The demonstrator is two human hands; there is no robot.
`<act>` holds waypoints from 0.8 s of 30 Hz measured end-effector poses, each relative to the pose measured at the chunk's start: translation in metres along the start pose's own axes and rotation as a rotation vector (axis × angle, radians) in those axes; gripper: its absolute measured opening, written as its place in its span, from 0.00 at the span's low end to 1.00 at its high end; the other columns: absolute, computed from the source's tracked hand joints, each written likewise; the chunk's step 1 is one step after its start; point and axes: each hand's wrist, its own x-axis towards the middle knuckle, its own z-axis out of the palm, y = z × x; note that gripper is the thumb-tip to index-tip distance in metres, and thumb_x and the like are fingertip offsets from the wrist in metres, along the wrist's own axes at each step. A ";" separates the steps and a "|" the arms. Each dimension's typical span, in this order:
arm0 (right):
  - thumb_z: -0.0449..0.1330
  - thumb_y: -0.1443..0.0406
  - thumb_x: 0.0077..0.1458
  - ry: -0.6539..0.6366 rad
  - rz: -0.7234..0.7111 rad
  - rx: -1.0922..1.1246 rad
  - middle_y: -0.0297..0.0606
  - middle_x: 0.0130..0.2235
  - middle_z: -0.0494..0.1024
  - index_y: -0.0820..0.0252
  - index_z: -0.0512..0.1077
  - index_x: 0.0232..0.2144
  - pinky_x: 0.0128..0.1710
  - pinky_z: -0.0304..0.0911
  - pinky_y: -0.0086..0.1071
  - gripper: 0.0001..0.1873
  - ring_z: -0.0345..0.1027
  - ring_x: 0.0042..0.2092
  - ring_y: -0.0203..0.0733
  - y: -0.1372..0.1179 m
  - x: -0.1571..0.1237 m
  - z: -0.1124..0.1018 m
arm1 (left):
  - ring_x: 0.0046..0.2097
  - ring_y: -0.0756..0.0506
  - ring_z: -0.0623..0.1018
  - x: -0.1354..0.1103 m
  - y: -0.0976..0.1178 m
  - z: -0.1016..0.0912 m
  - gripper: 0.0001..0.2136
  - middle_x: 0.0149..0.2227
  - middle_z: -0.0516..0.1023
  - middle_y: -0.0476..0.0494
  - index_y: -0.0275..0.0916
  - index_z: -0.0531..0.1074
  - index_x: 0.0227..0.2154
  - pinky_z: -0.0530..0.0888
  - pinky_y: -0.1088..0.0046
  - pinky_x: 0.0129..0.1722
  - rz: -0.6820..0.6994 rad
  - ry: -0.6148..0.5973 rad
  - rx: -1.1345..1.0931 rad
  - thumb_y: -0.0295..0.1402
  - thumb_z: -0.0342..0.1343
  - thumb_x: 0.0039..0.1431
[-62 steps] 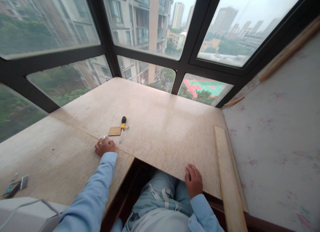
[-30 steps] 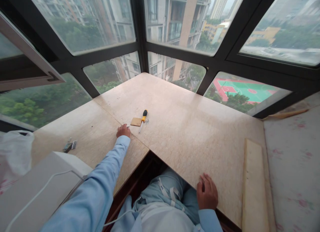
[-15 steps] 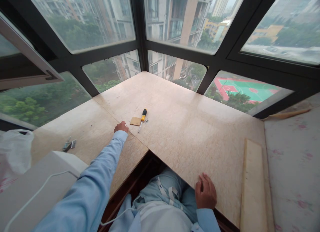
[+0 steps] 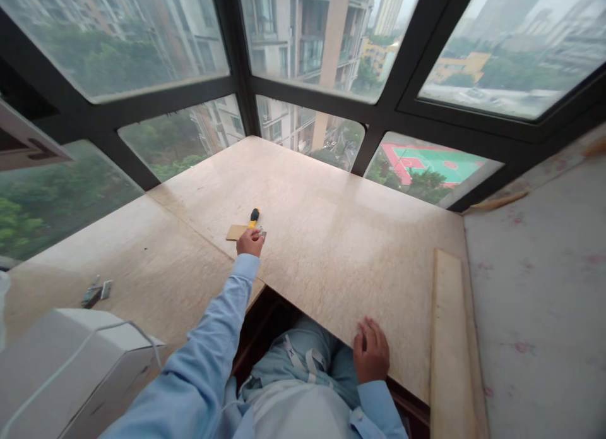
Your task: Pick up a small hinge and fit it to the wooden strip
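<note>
My left hand (image 4: 250,242) reaches far out over the pale wooden board (image 4: 341,249), fingers curled down over the shaft of a yellow and black screwdriver (image 4: 254,216). Only the handle sticks out past the knuckles. A small brown card (image 4: 235,232) lies just left of the hand and tiny screws (image 4: 262,234) just right of it. What the curled fingers hold is hidden. My right hand (image 4: 372,352) rests on the board's near edge above my lap, fingers loosely apart, holding nothing.
A second board (image 4: 123,262) joins at the left and carries small metal fittings (image 4: 97,292). A white box with a cable (image 4: 71,369) stands at the bottom left. A loose wooden strip (image 4: 449,344) borders a flowered mattress (image 4: 544,287). Dark-framed windows (image 4: 379,114) close the far side.
My left hand has moved right, from the seam beside the card onto the screwdriver's shaft. The view has swung slightly right. My right hand has stayed on the board's edge.
</note>
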 end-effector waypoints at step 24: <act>0.47 0.72 0.53 -0.085 0.131 0.082 0.45 0.51 0.66 0.62 0.68 0.41 0.53 0.54 0.47 0.15 0.56 0.55 0.45 -0.013 0.008 -0.010 | 0.32 0.43 0.77 -0.188 0.104 0.145 0.20 0.32 0.73 0.39 0.31 0.65 0.35 0.76 0.69 0.30 -0.483 -0.989 -0.682 0.29 0.65 0.38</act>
